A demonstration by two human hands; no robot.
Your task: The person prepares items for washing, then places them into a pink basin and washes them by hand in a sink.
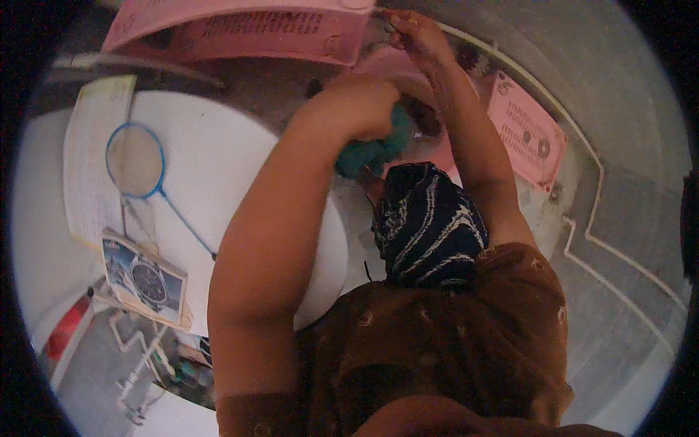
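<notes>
My left hand (363,106) is curled over a crumpled teal cloth (377,150), which bulges out beneath the fist; the fingers are largely hidden. Farther out, my right hand (418,38) reaches to the corner of a pink plastic rack panel (267,35) with slotted holes. Its fingers are bent at that corner, and dimness hides whether they grip it. More pink plastic (401,63) lies below, between the two arms. A dark object (423,114), too dim to name, sits just right of the left hand.
To the left is a white round-edged surface (229,142) bearing a blue badminton racket (135,159), a printed sheet (95,164) and a magazine (144,278) with a watch picture. A second pink slotted panel (527,131) stands at right. Pale pipes (595,188) run along the grey wall.
</notes>
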